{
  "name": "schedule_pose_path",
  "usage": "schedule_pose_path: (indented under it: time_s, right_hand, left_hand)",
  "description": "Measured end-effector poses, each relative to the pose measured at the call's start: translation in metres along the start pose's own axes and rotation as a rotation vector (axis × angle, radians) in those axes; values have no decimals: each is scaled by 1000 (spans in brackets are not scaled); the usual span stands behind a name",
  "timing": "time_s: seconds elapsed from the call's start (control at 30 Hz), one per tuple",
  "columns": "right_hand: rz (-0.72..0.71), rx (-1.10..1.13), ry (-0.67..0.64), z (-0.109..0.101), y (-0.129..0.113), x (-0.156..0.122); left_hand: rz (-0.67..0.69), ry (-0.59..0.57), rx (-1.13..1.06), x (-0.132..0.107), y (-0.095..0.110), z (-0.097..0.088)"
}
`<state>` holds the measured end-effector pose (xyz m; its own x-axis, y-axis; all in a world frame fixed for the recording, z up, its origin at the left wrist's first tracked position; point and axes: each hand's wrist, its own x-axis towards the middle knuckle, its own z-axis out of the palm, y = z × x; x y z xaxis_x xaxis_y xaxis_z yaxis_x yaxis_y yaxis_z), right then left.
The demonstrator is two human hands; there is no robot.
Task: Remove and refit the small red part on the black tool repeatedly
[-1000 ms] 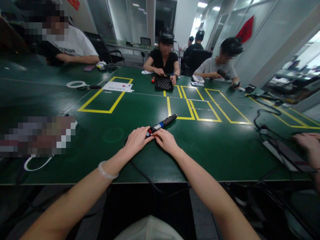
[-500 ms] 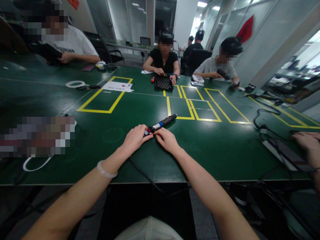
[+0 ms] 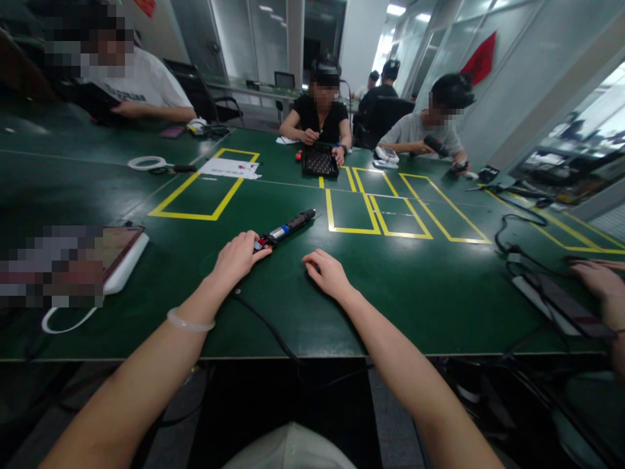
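Note:
My left hand (image 3: 237,260) is closed around the rear end of a corded electric screwdriver (image 3: 288,229). The screwdriver lies low over the green table, its dark nose and thin bit pointing away to the right. It has a silver and blue band and red parts beside my thumb. A black cord (image 3: 266,324) runs below my left hand toward the front edge. To the right, my right hand (image 3: 328,272) rests apart from the screwdriver with curled fingers, thumb near the index finger. Anything small between those fingertips is hidden.
Yellow tape rectangles (image 3: 352,230) mark the green table (image 3: 273,306). At left lies a phone-like device (image 3: 127,264) with a white edge. Across the table a person handles a black tray (image 3: 319,161). A paper (image 3: 229,168) and white ring (image 3: 146,163) lie farther back. Another person's hand (image 3: 598,273) is at right.
My left hand has moved left and slightly up with the screwdriver, away from my right hand. My right hand has let go and stayed in nearly the same place.

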<state>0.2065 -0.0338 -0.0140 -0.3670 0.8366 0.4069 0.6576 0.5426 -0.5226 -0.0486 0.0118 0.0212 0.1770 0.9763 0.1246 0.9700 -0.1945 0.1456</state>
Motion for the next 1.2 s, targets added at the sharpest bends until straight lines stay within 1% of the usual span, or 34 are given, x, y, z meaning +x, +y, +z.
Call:
schedule_pose_path:
  time_s: [0.27,0.43,0.6,0.93,1.07,1.2]
  right_hand:
    - [11,-10,-21,0,1,0]
    - [9,-8,-14,0,1,0]
    - [20,-6,-20,-1,0,1]
    - [21,-6,-24,1,1,1]
    - [24,-7,-25,1,2,1]
    - [25,-9,-25,0,1,1]
  left_hand:
    - [-196,14,-44,19,-50,-3]
    - [-267,20,-46,28,-70,-5]
    - [-291,32,-42,30,-78,-6]
    - [-288,56,-23,29,-79,-4]
    - [-282,33,-25,30,-83,-7]
    - [-335,16,-26,32,-91,-10]
